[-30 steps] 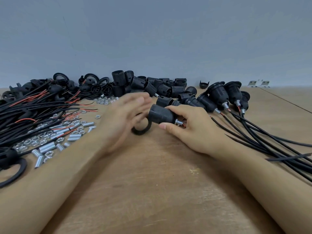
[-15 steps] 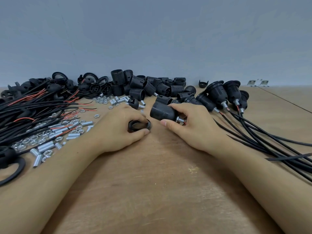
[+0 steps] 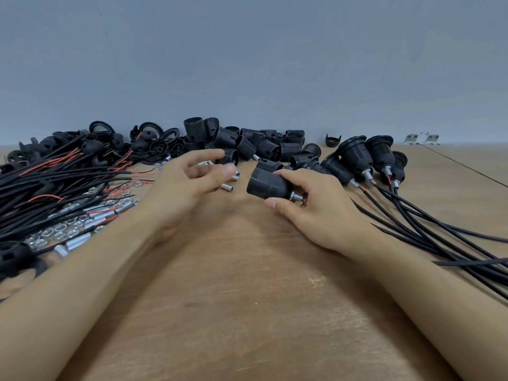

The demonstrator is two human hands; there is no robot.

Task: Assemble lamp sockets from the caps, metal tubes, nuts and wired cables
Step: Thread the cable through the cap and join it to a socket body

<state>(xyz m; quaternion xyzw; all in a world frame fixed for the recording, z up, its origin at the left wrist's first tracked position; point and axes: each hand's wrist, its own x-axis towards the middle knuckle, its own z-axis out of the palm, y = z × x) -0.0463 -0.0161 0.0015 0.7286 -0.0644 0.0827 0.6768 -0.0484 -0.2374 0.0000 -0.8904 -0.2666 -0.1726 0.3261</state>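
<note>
Grey wall backs a wooden table (image 3: pixel 247 312) strewn with parts. At centre, the right hand (image 3: pixel 316 213) grips a ribbed black socket body (image 3: pixel 268 185) lying on its side, thumb below and fingers over the narrow end, where a nut and short metal tube (image 3: pixel 295 198) stick out. The left hand (image 3: pixel 187 182) hovers just left of it, fingers loosely curved and holding nothing I can make out, above loose metal tubes (image 3: pixel 228 187). Finished sockets (image 3: pixel 357 158) with cables trail to the right; wired cables (image 3: pixel 55 182) and nuts (image 3: pixel 55 232) lie far left. The body looks light and rigid, and its ridges should give good purchase round the barrel. The small smooth tubes probably roll and slip, so a fingertip pinch seems best.
</note>
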